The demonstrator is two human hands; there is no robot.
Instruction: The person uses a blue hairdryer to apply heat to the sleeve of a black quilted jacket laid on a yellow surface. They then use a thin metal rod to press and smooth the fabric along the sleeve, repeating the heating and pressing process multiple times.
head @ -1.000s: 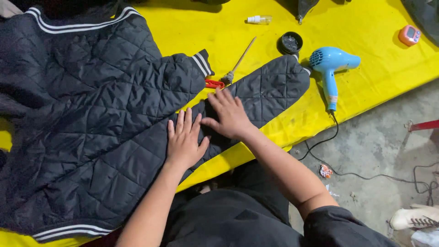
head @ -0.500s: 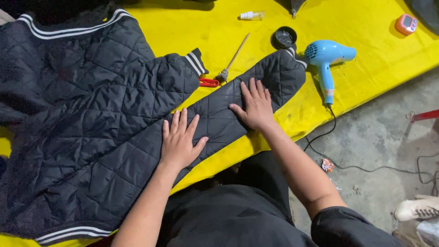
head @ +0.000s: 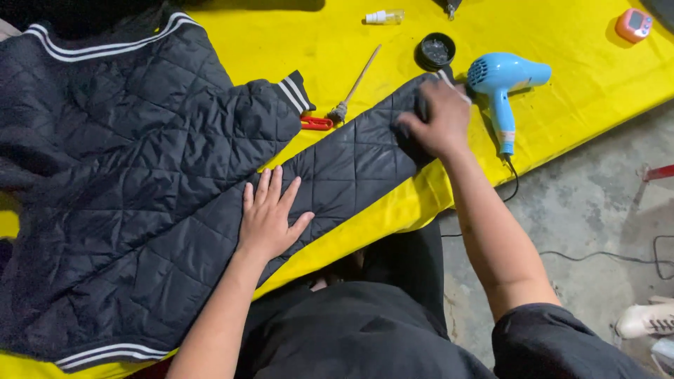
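dark quilted jacket [head: 140,175] spread flat on a yellow table [head: 562,105], body to the left, one sleeve [head: 351,168] running out to the right toward the table edge. left hand [head: 270,217] laid flat on the sleeve's upper part, fingers spread, pressing and holding nothing. right hand [head: 439,119] down at the cuff end, fingers curled onto the fabric; cannot tell whether pinching the cuff or only pressing on it.

looks soft and light, puffy with padding, no stiffness at all; likely to slump and fold wherever unsupported. shell shiny, probably slick under the palm, so prone to sliding on the table cover. not fragile. best held at the ribbed, striped cuffs or hem, where the knit gives more purchase than the smooth quilting, or pinned with a flat palm.

just beside the right hand: blue hairdryer [head: 502,81], cord trailing off the edge. near it, a round black tin [head: 435,50]. between the sleeves, a brush [head: 354,88] and something red [head: 316,123], partly hidden. farther back, a small bottle [head: 384,17] and an orange gadget [head: 633,24].
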